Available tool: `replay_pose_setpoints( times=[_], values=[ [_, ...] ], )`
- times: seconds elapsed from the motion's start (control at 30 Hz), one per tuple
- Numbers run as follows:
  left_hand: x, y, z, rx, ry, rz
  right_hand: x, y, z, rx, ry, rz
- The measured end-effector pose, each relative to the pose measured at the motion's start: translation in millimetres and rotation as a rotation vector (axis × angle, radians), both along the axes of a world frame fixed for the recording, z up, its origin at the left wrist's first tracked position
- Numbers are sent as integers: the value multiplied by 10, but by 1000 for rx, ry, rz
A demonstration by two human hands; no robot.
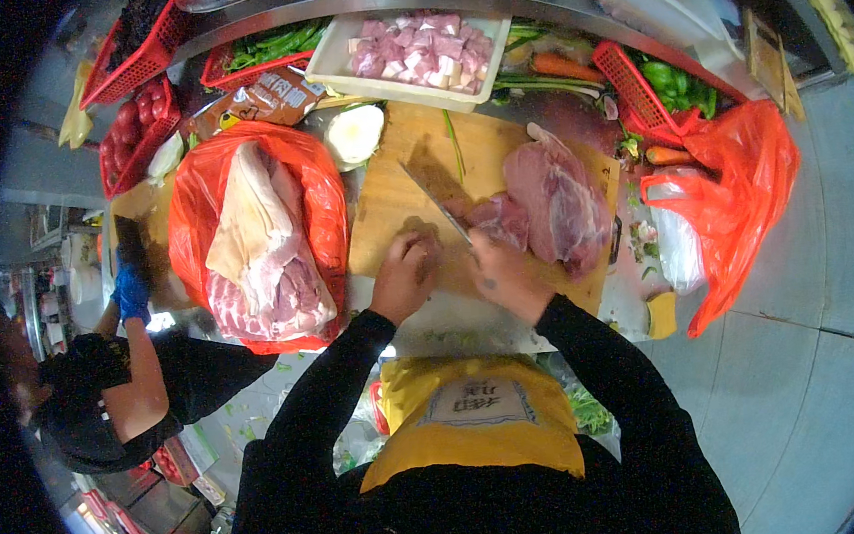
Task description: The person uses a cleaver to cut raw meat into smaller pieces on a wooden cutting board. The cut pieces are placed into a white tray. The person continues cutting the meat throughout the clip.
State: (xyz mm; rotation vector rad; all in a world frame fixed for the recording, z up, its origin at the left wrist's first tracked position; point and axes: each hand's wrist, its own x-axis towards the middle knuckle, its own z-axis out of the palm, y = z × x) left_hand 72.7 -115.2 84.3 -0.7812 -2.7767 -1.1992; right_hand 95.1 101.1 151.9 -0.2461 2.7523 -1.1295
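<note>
My right hand (510,275) grips a knife (433,197), its blade pointing up and left across the wooden cutting board (384,195). To the left of the blade my left hand (403,276) rests low over the board, fingers curled. A small dark shape lies at its fingertips; whether it is meat or shadow, I cannot tell. Just right of the blade sits a small piece of raw meat (500,220). A larger raw cut (557,196) lies against it, along the board's right side. A thin green stalk (453,144) lies near the board's far edge.
A large skin-on slab of meat (268,257) lies on a red plastic bag (185,211) at left. Behind the board stands a white tub (496,73) of cubed meat. Red baskets (635,92) hold vegetables. At far left, a co-worker's blue-gloved hand (130,294) holds a cleaver (129,241).
</note>
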Motion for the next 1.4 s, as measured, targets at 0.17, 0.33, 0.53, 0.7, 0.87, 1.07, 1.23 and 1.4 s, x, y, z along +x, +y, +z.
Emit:
replay_pose_setpoints(
  times=[0.17,0.33,0.53,0.7,0.87,1.07,1.23,1.4],
  values=[
    [45,-80,-55,-27,-54,18,451,142,370,223,-60,169],
    [-3,-52,-182,9,-5,-23,560,-140,143,75,-65,139],
    [39,-96,-94,-46,24,-19,102,-242,-248,29,43,90],
    [117,-230,-4,-7,149,-16,273,-72,-55,-13,34,70],
    [90,-205,-34,-33,82,-25,536,-62,222,133,-51,137],
    [62,-55,-182,-57,16,-112,372,-142,105,89,-96,130],
    [179,-62,-182,-86,-21,-164,74,-190,-222,7,-4,94],
    [121,-196,-92,-149,-6,-210,40,-114,-343,33,11,24]
  ],
)
